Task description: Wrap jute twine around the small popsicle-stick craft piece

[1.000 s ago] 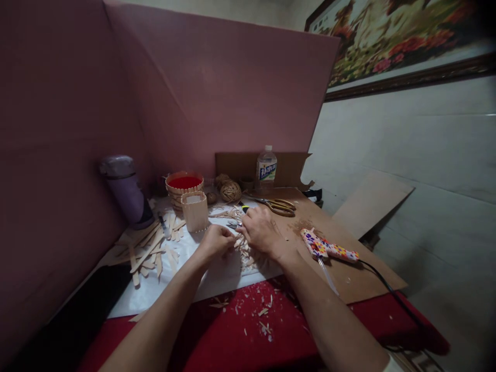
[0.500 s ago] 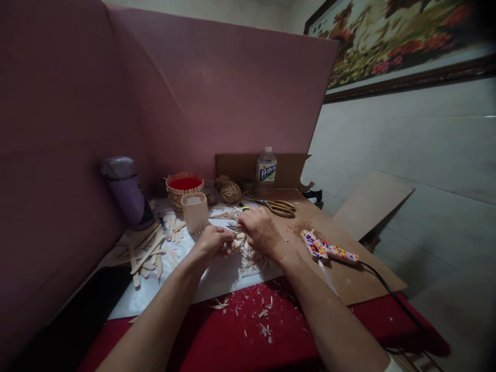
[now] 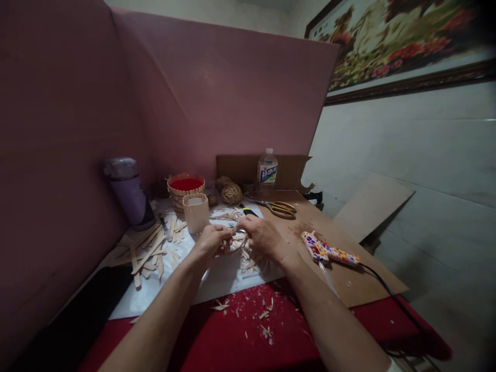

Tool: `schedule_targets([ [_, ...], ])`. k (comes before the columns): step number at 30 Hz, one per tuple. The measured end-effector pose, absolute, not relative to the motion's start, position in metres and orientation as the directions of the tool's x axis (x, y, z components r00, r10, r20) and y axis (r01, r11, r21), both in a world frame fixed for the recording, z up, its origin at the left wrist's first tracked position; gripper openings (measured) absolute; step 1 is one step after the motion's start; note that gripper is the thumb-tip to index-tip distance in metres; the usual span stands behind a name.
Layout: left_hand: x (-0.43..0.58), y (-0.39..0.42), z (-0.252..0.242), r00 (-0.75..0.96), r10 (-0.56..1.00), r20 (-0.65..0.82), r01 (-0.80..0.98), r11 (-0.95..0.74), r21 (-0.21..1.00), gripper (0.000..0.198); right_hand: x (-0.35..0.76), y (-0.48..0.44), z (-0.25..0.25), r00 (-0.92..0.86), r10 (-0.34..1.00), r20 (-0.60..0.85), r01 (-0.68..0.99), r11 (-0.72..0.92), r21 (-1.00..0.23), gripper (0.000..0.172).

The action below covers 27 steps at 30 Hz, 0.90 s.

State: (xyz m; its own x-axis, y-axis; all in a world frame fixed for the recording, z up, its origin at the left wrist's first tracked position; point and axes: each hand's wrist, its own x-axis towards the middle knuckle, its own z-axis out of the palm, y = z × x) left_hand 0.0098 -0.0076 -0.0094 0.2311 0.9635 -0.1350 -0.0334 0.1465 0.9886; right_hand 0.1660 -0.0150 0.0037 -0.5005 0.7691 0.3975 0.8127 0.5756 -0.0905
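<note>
My left hand (image 3: 214, 239) is closed in a pinch on a small tan piece (image 3: 234, 233), perhaps wood; the fingers cover most of it. Right beside it, my right hand (image 3: 261, 235) is closed around small metal scissors (image 3: 241, 230), of which only a bit of blade shows between the hands. Both hands are over the white paper (image 3: 220, 284), above a heap of wood clippings (image 3: 250, 261). A small cup of upright craft sticks (image 3: 196, 214) stands just beyond my left hand. Past the right hand lies a black-and-yellow tool (image 3: 248, 211).
Loose craft sticks (image 3: 149, 253) and a pen-like tool (image 3: 165, 226) lie left, near a purple tumbler (image 3: 129, 194). Behind are a red-lined basket (image 3: 186, 184), a twine ball (image 3: 231, 194), a bottle (image 3: 267, 170) and large shears (image 3: 281, 207). A corded glue gun (image 3: 329, 251) rests on cardboard (image 3: 364, 281).
My right hand has shifted slightly, and the scissor blades between the hands show less. More of the black-and-yellow tool is uncovered. The view has moved a little.
</note>
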Motion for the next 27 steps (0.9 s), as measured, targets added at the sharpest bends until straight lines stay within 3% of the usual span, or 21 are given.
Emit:
schedule_targets([
  [11,0.01,-0.009,-0.006,0.223,0.969,-0.105,-0.015,0.111,0.994,0.017,0.164,-0.018,0.005,-0.47,0.779,0.416,0.785,0.584,-0.206,0.029],
  [27,0.006,-0.011,-0.002,0.382,0.913,-0.145,-0.21,0.239,0.948,0.01,0.165,-0.003,-0.002,-0.361,0.846,0.393,0.515,0.532,-0.672,0.025],
])
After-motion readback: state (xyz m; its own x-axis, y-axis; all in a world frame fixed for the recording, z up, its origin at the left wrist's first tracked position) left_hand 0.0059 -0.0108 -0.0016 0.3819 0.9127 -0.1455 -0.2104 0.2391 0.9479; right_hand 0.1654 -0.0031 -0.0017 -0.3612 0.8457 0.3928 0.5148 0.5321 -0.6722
